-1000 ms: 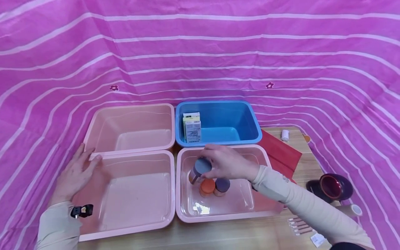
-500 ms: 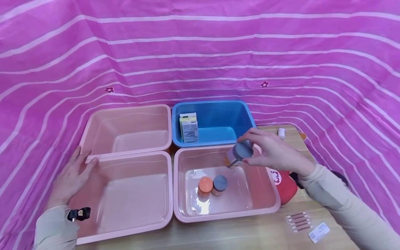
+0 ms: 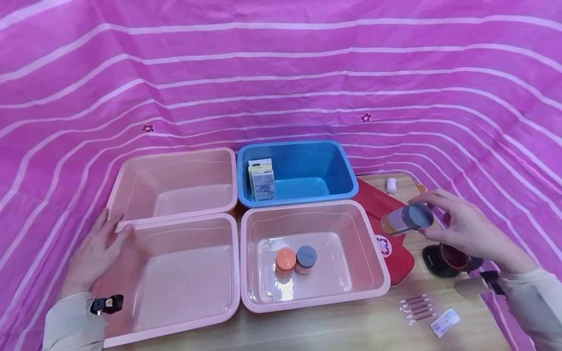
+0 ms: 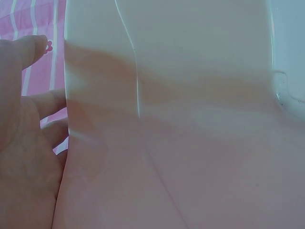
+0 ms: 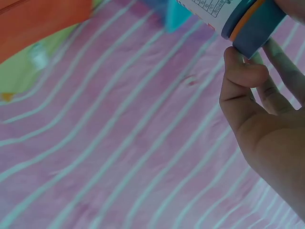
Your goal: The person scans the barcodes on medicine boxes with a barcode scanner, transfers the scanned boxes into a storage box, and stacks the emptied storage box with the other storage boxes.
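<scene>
- A pink-magenta cloth point(image 3: 281, 58) walls in the tabletop point(image 3: 342, 326) behind its far edge and along its left and right sides.
- White stripes run across the cloth – nearly level at the back, bending and sloping down at both sides, and closer together lower down.
- Two dark-red flowers point(image 3: 148, 128) are on the back stretch, above the tabletop's far edge, one towards each far corner.
- Soft creases ripple through the fabric.
- The tabletop is pale wood with visible grain – bare along part of its near edge, and showing at its far right corner.
- Light is bright and fairly even.
</scene>
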Available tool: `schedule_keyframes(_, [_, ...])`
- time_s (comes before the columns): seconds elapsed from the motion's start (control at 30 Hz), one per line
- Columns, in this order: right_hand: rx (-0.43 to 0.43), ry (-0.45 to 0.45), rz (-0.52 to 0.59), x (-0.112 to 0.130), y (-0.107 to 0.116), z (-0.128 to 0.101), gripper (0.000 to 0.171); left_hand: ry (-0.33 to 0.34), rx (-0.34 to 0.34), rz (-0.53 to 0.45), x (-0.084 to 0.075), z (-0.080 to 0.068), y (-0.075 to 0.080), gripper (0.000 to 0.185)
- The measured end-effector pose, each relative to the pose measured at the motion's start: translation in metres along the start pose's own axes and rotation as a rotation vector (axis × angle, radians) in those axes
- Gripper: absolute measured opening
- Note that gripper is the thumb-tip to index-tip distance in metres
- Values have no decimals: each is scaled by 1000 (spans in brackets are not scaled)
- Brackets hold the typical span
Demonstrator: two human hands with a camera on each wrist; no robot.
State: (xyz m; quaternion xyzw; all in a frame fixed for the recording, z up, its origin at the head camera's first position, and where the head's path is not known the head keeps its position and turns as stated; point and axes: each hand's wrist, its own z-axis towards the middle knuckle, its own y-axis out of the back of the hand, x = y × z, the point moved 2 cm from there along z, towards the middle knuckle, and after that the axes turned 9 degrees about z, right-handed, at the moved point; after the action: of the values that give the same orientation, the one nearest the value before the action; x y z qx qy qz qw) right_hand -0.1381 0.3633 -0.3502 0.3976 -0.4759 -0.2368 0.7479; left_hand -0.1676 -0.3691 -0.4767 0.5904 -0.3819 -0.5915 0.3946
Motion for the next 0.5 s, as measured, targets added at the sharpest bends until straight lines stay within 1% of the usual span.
schedule_keyframes(0.17, [8,-115,-31,-32,1,-27,68,6,1,5,0,0,-1,66])
schedule_keyframes(0.3, [12,-154,-1,-56,-3,-46,69,0,-6,12,0,0,0,65])
schedule_keyframes(0.5, [32,-203,-9,-87,-12,-70,68,-2,-8,9,0,1,-1,65])
